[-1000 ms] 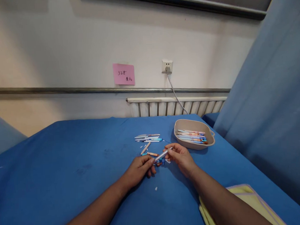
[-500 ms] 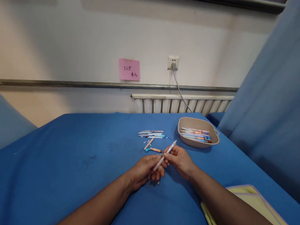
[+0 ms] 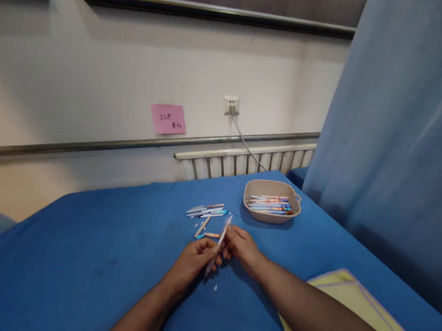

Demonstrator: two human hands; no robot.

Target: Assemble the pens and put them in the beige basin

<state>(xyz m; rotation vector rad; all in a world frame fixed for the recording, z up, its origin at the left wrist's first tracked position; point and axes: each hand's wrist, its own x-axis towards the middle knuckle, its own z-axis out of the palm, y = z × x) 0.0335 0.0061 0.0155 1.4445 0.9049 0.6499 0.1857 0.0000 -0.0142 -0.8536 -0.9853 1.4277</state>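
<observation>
As left hand and right hand keep fingers clamped on pen, its slant steepens.

The held pen is partly covered by the left hand and right hand, the yellow cloth is cut off below, and fine detail on the stored pens is blurred

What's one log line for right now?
left hand: grip on pen | right hand: grip on same pen | beige basket: holds more pens | other pens: on blue cloth
</observation>
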